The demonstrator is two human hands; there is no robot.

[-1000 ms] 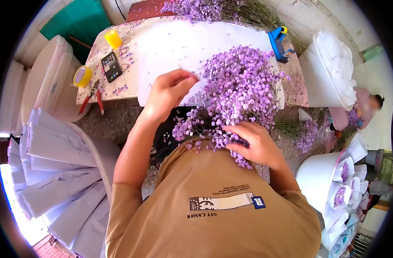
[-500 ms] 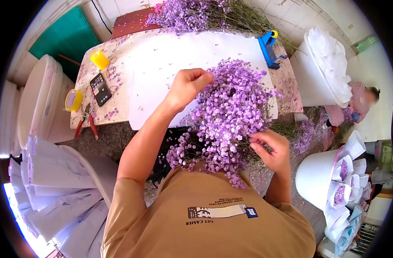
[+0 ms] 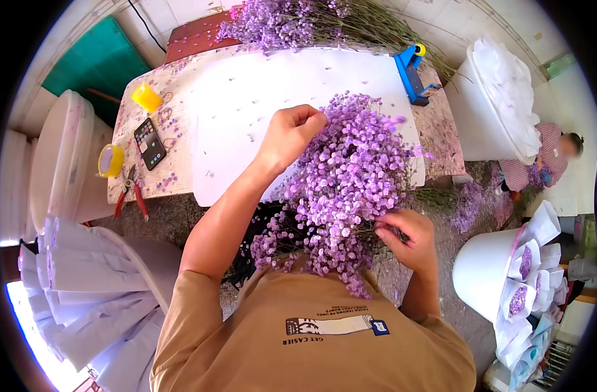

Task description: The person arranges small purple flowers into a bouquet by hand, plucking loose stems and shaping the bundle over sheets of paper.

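Observation:
A large bunch of purple baby's breath (image 3: 350, 176) spreads in front of my chest, overlapping the front edge of the table and hanging down against my shirt. At its upper left, my left hand (image 3: 290, 136) is closed in a pinch on the flowers; the exact sprig between the fingertips is hidden. Thumb and fingers of my right hand (image 3: 409, 238) pinch the bunch's lower right side, where thin stems show. Under the blooms lies a white sheet (image 3: 246, 98) dotted with fallen petals.
On the table's left are a phone (image 3: 150, 144), yellow tape rolls (image 3: 111, 161) and red-handled pliers (image 3: 132, 193). A blue tape dispenser (image 3: 411, 78) stands right; more baby's breath (image 3: 272, 26) lies behind. Tubs of paper-wrapped bunches (image 3: 484, 268) flank me. Another person (image 3: 540, 157) sits far right.
Both hands keep nearly the same places on the bunch. My right hand has shifted slightly down and left, and sprigs at the upper right are blurred by motion. The view has tilted a little.

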